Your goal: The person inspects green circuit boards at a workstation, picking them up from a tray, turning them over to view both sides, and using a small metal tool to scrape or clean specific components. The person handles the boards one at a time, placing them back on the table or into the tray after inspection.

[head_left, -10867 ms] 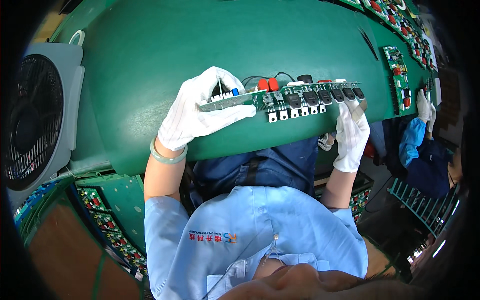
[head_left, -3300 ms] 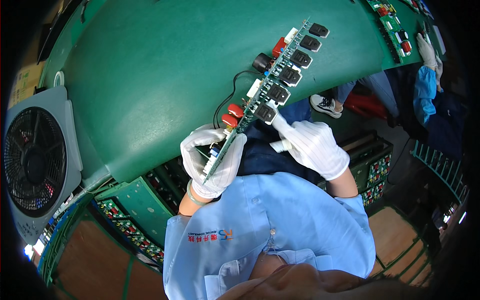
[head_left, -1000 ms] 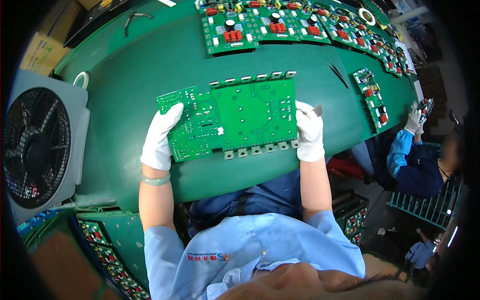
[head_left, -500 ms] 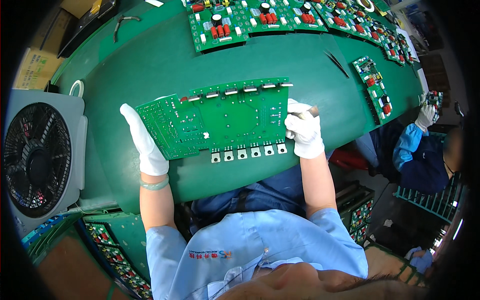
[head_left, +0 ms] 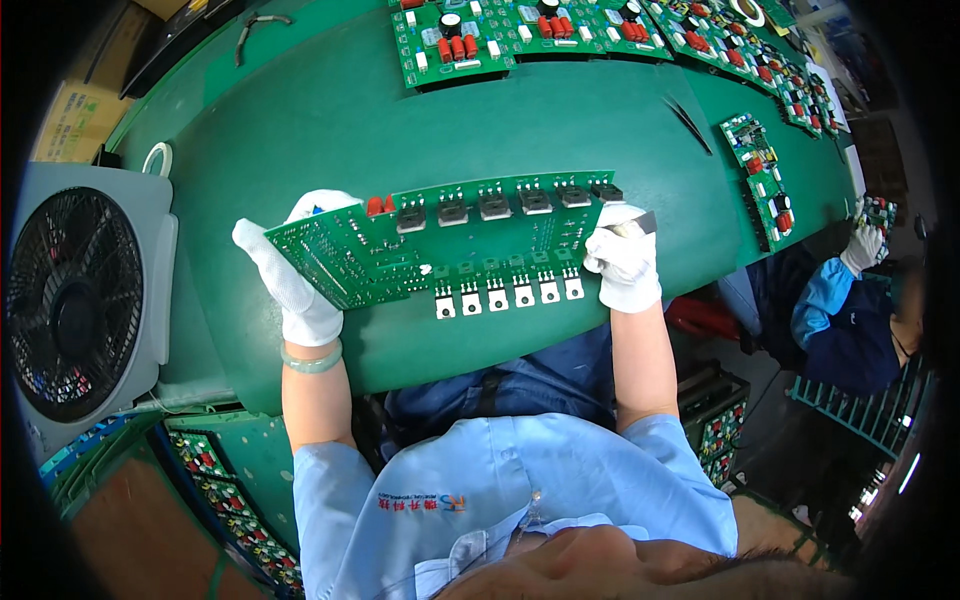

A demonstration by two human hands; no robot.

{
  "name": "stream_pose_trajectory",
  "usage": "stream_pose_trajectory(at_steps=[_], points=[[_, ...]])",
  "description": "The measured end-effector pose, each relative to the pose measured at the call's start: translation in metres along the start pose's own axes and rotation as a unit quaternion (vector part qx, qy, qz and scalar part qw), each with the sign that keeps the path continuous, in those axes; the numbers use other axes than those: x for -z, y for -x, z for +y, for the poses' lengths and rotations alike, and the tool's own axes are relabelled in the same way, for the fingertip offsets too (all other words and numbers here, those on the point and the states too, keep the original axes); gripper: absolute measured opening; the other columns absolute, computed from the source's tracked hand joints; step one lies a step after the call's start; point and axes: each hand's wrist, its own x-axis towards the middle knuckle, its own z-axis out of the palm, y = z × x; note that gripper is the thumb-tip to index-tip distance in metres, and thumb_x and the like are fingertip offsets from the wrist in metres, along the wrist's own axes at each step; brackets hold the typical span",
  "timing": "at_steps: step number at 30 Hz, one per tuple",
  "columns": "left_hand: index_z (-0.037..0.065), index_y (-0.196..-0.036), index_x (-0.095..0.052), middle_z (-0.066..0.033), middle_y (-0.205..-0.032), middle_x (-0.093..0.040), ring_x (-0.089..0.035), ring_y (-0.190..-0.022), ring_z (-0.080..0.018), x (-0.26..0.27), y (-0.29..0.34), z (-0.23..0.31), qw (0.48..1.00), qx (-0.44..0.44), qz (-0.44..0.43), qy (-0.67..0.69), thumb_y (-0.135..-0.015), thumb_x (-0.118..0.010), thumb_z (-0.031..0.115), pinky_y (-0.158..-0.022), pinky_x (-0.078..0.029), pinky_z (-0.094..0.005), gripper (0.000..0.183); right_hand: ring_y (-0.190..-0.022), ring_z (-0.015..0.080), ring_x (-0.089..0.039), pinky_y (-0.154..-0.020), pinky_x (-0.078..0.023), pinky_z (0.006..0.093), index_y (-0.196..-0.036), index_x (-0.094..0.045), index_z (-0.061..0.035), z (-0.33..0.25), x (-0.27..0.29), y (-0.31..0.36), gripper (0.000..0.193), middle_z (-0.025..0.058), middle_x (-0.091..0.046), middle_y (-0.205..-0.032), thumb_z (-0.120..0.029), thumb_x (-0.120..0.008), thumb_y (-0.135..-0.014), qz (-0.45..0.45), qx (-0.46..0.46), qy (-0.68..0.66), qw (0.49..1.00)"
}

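"Where's the board (head_left: 450, 245)?"

"Between my left hand (head_left: 290, 285) and right hand (head_left: 627, 265), above the surface (head_left: 450, 130), long axis running from one to the other. Both touch it; neither is nearer. My right grasps one end, a dark flat piece (head_left: 648, 222) poking from its fingers. My left cups the other, thumb splayed; whether its hidden fingers clench, I can't tell."

"How does it look?"

"Green, tilted, black parts (head_left: 495, 205) along the far edge, silver tabs (head_left: 497, 299) along the near."

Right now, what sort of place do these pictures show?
Probably an electronics workshop: circuit boards line a green table, one board is held over it, and a co-worker handles another board.
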Motion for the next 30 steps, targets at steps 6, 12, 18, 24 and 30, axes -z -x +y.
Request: stream_pose_trajectory(at_steps=[6, 12, 18, 24, 30], points=[[-0.002, -0.122, -0.065, -0.0146, -0.108, -0.073, -0.071, -0.095, -0.0253, -0.018, 0.001, 0.005, 0.993, 0.054, 0.102, -0.039, -0.102, -0.029, 0.077, -0.085, -0.061, -0.0396, 0.090, -0.057, 0.0088, -0.060, -0.045, -0.043, 0.0193, -0.109, -0.073, -0.0006, 0.009, 0.002, -0.007, 0.027, 0.0121, -0.074, -0.101, -0.008, -0.079, -0.083, 0.038, 0.048, -0.012, 0.998], [-0.002, -0.138, -0.058, -0.0220, -0.132, -0.066, -0.069, -0.113, -0.0377, -0.009, -0.007, 0.008, 0.940, 0.199, -0.150, 0.235, -0.100, -0.027, 0.079, -0.098, -0.058, -0.0511, 0.095, -0.079, 0.0138, -0.070, -0.067, -0.056, 0.0252, -0.124, -0.064, 0.0082, 0.018, 0.014, -0.016, 0.033, 0.0152, -0.074, -0.106, -0.013, -0.070, -0.100, 0.011, 0.075, -0.023, 0.997], [-0.002, -0.142, -0.056, -0.0237, -0.136, -0.064, -0.067, -0.117, -0.0408, -0.003, -0.007, 0.005, 0.925, 0.215, -0.159, 0.271, -0.100, -0.025, 0.079, -0.101, -0.056, -0.0541, 0.097, -0.095, 0.0168, -0.072, -0.084, -0.058, 0.0298, -0.132, -0.062, 0.0101, 0.024, 0.020, -0.017, 0.037, 0.0137, -0.074, -0.115, -0.012, -0.065, -0.103, 0.058, 0.114, 0.038, 0.991], [-0.003, -0.148, -0.050, -0.0237, -0.144, -0.059, -0.061, -0.129, -0.0388, 0.002, -0.007, 0.002, 0.947, 0.177, -0.179, 0.199, -0.102, -0.018, 0.076, -0.108, -0.052, -0.0527, 0.097, -0.099, 0.0177, -0.070, -0.089, -0.056, 0.0313, -0.129, -0.064, 0.0110, 0.025, 0.027, -0.020, 0.033, 0.0150, -0.073, -0.117, -0.005, -0.061, -0.101, 0.096, 0.082, 0.073, 0.989], [-0.003, -0.148, -0.051, -0.0218, -0.145, -0.059, -0.061, -0.130, -0.0354, 0.012, -0.012, -0.002, 0.911, 0.166, -0.258, 0.274, -0.105, -0.020, 0.072, -0.111, -0.050, -0.0497, 0.092, -0.101, 0.0179, -0.070, -0.090, -0.056, 0.0315, -0.131, -0.063, 0.0109, 0.027, 0.031, -0.020, 0.033, 0.0154, -0.072, -0.119, -0.005, -0.058, -0.102, 0.055, 0.103, 0.076, 0.990]])
